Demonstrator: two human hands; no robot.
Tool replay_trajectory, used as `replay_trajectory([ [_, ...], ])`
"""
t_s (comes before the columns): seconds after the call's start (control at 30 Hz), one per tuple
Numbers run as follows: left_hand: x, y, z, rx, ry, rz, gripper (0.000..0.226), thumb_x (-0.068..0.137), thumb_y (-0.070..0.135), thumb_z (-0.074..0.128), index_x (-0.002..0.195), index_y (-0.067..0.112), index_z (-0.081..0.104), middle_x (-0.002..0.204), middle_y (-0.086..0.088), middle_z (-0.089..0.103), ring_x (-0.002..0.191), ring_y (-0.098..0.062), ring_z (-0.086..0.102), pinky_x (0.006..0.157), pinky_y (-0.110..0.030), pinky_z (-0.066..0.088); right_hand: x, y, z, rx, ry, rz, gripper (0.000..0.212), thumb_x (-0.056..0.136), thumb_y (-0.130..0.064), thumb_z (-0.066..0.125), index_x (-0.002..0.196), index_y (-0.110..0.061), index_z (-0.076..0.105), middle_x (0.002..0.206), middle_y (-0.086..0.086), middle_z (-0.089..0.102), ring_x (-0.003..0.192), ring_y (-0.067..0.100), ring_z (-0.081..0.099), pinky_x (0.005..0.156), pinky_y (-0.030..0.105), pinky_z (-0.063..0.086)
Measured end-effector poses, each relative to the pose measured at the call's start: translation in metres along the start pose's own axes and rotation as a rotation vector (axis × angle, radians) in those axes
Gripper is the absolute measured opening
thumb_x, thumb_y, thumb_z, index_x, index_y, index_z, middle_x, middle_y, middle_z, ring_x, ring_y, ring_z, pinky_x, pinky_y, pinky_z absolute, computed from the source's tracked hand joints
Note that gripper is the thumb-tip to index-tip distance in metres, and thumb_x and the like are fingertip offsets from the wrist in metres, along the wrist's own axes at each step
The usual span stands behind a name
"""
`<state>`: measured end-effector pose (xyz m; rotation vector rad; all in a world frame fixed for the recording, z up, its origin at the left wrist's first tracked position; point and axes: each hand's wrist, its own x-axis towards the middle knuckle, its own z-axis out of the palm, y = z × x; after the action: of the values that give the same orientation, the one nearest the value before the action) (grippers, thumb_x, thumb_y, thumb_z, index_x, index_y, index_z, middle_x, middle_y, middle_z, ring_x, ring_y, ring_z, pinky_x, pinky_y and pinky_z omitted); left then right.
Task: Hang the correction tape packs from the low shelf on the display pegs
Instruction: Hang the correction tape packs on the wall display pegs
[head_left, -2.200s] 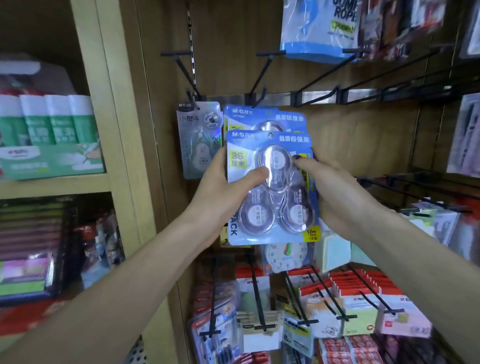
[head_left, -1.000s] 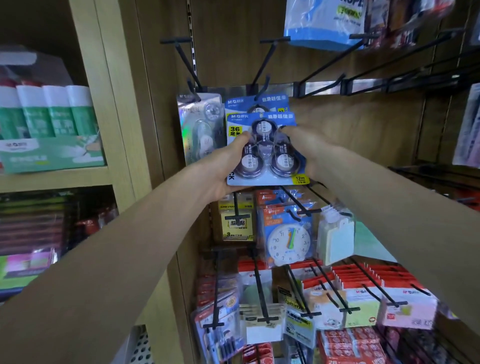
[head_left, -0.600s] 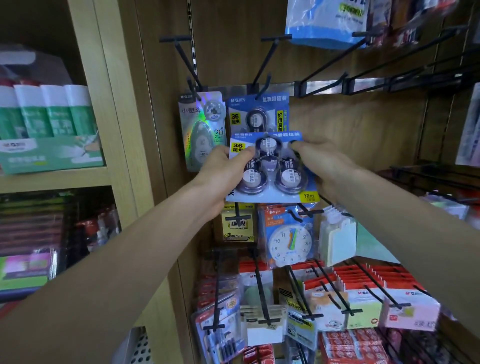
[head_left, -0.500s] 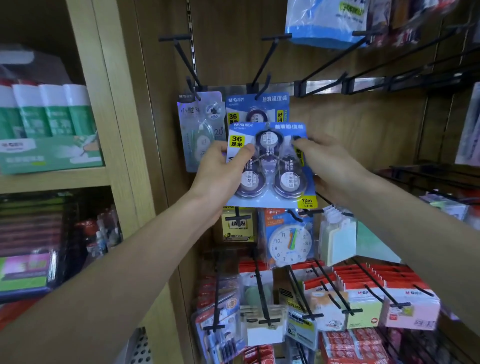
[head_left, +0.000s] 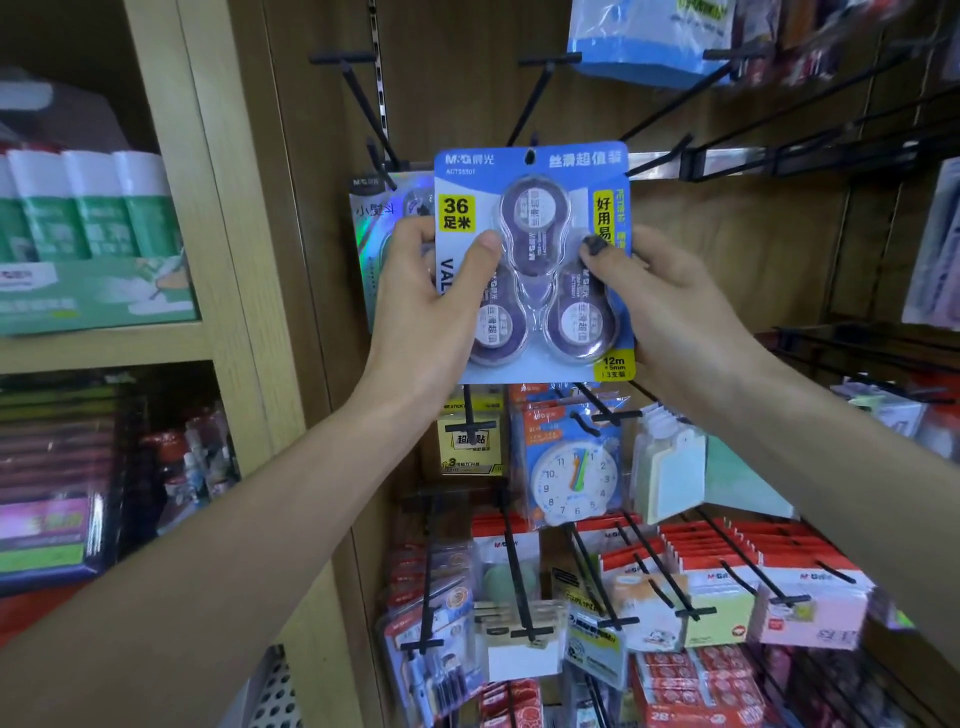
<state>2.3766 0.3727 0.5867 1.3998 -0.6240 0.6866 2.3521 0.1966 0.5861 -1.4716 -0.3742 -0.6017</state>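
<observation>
A blue correction tape pack (head_left: 532, 171) with three purple tape dispensers under clear plastic is held up in front of the wooden peg wall. My left hand (head_left: 426, 306) grips its left edge, thumb on the front. My right hand (head_left: 670, 306) grips its right edge. The pack's hang hole sits near the tip of a black display peg (head_left: 537, 91) that slopes up toward me. Whether the peg passes through the hole I cannot tell. Behind the pack's left side hangs a silvery single-tape pack (head_left: 376, 218); anything else behind is hidden.
More black pegs (head_left: 727, 78) jut out above and to the right. Below hang sticky notes (head_left: 470, 441), a toy clock pack (head_left: 571, 467) and red-topped note packs (head_left: 727, 582). A wooden shelf unit (head_left: 218, 260) with green boxes stands at the left.
Both hands have lifted the blue pack up and toward me. It now covers the identical pack that hung behind it, with its hole level with the peg.
</observation>
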Motion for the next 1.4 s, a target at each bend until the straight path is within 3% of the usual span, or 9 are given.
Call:
replay_trajectory([
  [0.1, -0.005, -0.002, -0.003, 0.002, -0.023, 0.014, 0.011, 0.104, 0.023, 0.066, 0.11, 0.02, 0.058, 0.107, -0.001, 0.075, 0.094, -0.008, 0.074, 0.079, -0.022, 0.058, -0.004, 0.002, 0.0, -0.005, -0.013, -0.008, 0.033, 0.095, -0.037, 0.065, 0.123, -0.02, 0.069, 0.123, 0.016, 0.074, 0.118, 0.036, 0.07, 0.102, 0.062, 0.053],
  [0.23, -0.003, 0.004, -0.001, -0.022, -0.004, 0.008, 0.011, 0.104, 0.024, 0.066, 0.11, 0.022, 0.057, 0.105, 0.004, 0.076, 0.092, -0.005, 0.074, 0.079, -0.02, 0.058, -0.005, -0.003, 0.004, -0.006, 0.014, -0.055, 0.031, 0.096, -0.038, 0.064, 0.119, -0.019, 0.07, 0.123, 0.019, 0.072, 0.12, 0.04, 0.067, 0.103, 0.064, 0.052],
  [0.6, 0.014, 0.017, 0.005, -0.002, 0.008, -0.021, 0.015, 0.103, 0.025, 0.068, 0.113, 0.017, 0.061, 0.099, 0.01, 0.075, 0.084, 0.004, 0.072, 0.075, -0.016, 0.057, 0.003, -0.019, 0.016, -0.007, 0.148, -0.004, 0.028, 0.103, -0.029, 0.06, 0.116, -0.006, 0.069, 0.116, 0.018, 0.076, 0.112, 0.033, 0.072, 0.101, 0.053, 0.057],
  [0.77, 0.012, 0.019, 0.008, -0.012, -0.004, -0.043, 0.013, 0.102, 0.026, 0.069, 0.109, 0.018, 0.061, 0.094, 0.013, 0.075, 0.084, 0.002, 0.074, 0.074, -0.017, 0.057, 0.0, -0.025, 0.015, -0.004, 0.184, 0.031, 0.024, 0.101, -0.028, 0.062, 0.112, -0.01, 0.072, 0.115, 0.017, 0.076, 0.109, 0.036, 0.073, 0.1, 0.055, 0.057],
  [0.93, 0.009, 0.02, 0.011, -0.035, 0.027, -0.054, 0.012, 0.101, 0.023, 0.07, 0.107, 0.016, 0.061, 0.089, 0.012, 0.074, 0.076, 0.006, 0.071, 0.067, -0.012, 0.053, -0.002, -0.027, 0.015, -0.002, 0.193, 0.033, 0.017, 0.099, -0.026, 0.062, 0.101, -0.014, 0.075, 0.104, 0.01, 0.08, 0.098, 0.027, 0.078, 0.095, 0.05, 0.06],
  [1.1, 0.006, 0.017, 0.01, -0.003, 0.054, -0.053, 0.009, 0.101, 0.026, 0.07, 0.099, 0.024, 0.061, 0.087, 0.013, 0.073, 0.075, 0.006, 0.069, 0.071, -0.014, 0.056, -0.002, -0.026, 0.016, -0.013, 0.17, 0.03, 0.014, 0.099, -0.025, 0.063, 0.097, -0.017, 0.074, 0.094, 0.004, 0.082, 0.089, 0.023, 0.079, 0.092, 0.048, 0.062],
  [1.3, 0.01, 0.014, 0.011, 0.026, 0.054, -0.093, 0.011, 0.101, 0.03, 0.069, 0.095, 0.028, 0.061, 0.086, 0.015, 0.075, 0.082, 0.002, 0.073, 0.074, -0.019, 0.059, 0.002, -0.022, 0.016, 0.003, 0.162, 0.052, 0.018, 0.098, -0.027, 0.064, 0.101, -0.014, 0.076, 0.108, 0.012, 0.079, 0.106, 0.032, 0.074, 0.098, 0.054, 0.058],
  [1.4, 0.017, 0.01, 0.012, 0.065, 0.038, -0.133, 0.011, 0.102, 0.035, 0.067, 0.1, 0.025, 0.061, 0.089, 0.014, 0.074, 0.079, 0.004, 0.071, 0.072, -0.017, 0.057, 0.012, -0.018, 0.017, -0.017, 0.152, 0.091, 0.02, 0.095, -0.029, 0.065, 0.098, -0.012, 0.076, 0.11, 0.016, 0.078, 0.103, 0.03, 0.077, 0.098, 0.059, 0.056],
])
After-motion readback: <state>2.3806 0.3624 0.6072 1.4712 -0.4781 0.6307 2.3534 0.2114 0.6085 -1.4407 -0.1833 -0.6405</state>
